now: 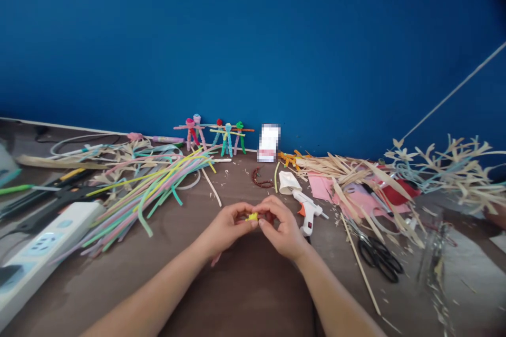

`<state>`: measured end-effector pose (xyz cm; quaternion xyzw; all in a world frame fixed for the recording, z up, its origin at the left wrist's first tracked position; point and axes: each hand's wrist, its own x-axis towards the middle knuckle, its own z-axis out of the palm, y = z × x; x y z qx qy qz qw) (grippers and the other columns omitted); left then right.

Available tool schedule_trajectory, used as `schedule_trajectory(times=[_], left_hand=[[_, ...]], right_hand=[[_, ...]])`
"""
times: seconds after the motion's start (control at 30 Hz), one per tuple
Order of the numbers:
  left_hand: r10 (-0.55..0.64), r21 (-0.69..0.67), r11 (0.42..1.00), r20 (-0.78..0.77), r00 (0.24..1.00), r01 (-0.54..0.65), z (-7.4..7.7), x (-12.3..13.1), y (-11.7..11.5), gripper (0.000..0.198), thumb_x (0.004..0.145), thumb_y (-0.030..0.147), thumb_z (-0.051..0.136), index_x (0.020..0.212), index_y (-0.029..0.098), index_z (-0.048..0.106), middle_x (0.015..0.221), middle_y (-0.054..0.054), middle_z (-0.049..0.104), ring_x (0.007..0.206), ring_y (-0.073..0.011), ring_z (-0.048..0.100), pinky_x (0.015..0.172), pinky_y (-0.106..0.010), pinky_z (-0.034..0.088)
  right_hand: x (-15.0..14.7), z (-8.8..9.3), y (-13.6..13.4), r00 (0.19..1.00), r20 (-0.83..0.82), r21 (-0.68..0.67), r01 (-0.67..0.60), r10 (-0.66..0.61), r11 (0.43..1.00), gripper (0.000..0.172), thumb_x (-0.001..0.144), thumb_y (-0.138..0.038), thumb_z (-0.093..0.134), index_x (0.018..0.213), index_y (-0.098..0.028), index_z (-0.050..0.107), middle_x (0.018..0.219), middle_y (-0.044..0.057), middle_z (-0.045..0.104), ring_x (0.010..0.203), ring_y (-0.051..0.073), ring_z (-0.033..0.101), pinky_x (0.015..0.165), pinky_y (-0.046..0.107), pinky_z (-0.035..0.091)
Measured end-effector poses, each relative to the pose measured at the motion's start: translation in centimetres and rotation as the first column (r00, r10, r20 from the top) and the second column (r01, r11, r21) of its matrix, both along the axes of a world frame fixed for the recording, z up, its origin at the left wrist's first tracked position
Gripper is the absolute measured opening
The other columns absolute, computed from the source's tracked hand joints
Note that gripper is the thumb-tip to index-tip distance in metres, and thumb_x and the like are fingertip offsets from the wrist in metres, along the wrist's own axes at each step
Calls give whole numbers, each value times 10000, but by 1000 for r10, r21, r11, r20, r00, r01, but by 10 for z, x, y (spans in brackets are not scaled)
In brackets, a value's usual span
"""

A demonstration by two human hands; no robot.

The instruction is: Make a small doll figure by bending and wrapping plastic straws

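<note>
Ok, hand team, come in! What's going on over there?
Left hand and right hand pinched together. Small yellow piece between the fingertips. Glue gun lying just past the right hand.

Left grip [226, 227] and right grip [279, 225] close together, fingers curled around a small yellow piece [252, 216], perhaps pipe cleaner, hard to tell at this size. Just beside the right grip, a white hot glue gun [308, 215]; left of both, a heap of pastel strands [146, 201] on the brown desk [118, 287].
</note>
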<state>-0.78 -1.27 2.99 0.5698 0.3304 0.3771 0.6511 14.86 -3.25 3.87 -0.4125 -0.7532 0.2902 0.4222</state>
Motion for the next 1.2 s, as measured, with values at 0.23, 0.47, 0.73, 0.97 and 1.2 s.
schedule_trajectory(times=[0.23,0.47,0.73,0.97,1.2], left_hand=[[-28,1,1000,-118,993,29,6,-2,1,250,636,304,633,802,117,641,739,-35,639,665,-144,536,645,-237,386],[-31,26,999,-191,981,36,13,-3,-1,190,633,301,615,701,126,648,566,22,556,523,-95,425,499,-187,298],[-24,-56,998,-106,994,18,10,-1,-1,215,619,311,638,730,127,660,679,-32,638,570,-108,492,498,-177,319],[10,-258,966,-59,998,-25,13,-5,2,340,640,401,620,832,121,617,732,-52,633,343,-5,209,349,-177,88],[5,-242,970,-15,1000,-9,11,-4,-1,326,650,397,611,845,137,618,722,-21,605,351,-1,213,354,-178,90]], right_hand=[[0,3,0,999,50,-9,1,-1,1000,139,739,-105,476,814,-183,562,784,29,501,641,114,456,572,243,390],[2,4,1,997,71,-6,7,-6,1000,69,734,-128,494,741,-178,541,752,20,503,629,110,456,557,233,381],[3,4,5,990,0,17,139,-139,990,128,785,-221,458,773,-176,578,765,40,539,685,135,502,594,247,403],[78,42,11,815,238,-206,573,-528,793,309,733,-458,482,611,-174,502,464,-26,480,402,105,442,425,219,345],[100,-1,-5,609,637,-258,746,-473,614,453,695,-592,450,466,-202,479,361,20,501,390,163,511,453,272,352]])
